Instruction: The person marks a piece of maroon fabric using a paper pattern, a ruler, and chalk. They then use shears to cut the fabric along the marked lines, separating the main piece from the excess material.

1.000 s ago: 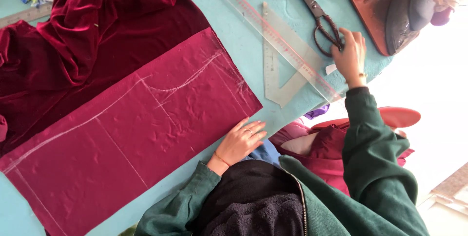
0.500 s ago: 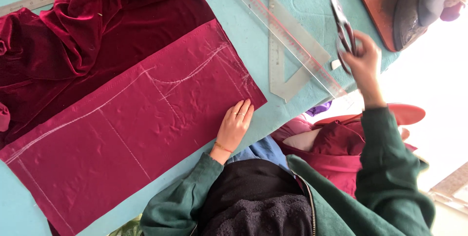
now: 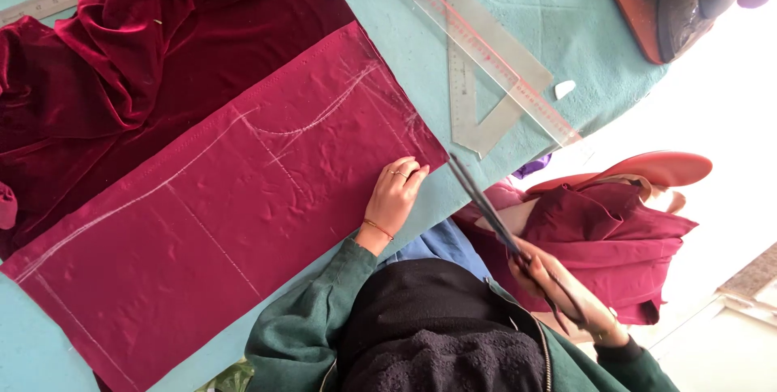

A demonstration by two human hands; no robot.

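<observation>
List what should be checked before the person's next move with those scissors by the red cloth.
1. Marked red cloth lies flat on the teal table: ok.
2. White chalk lines can be read: ok.
3. Left hand rests flat on the cloth near its edge: ok.
4. Right hand grips the scissors by the handles: ok.
5. Blades open or shut: cannot tell.
6. Blade tips point at the cloth's corner, close to the left fingers: not ok, probably too near to cut safely.
7. Clear ruler and set square lie off the cloth: ok.
</observation>
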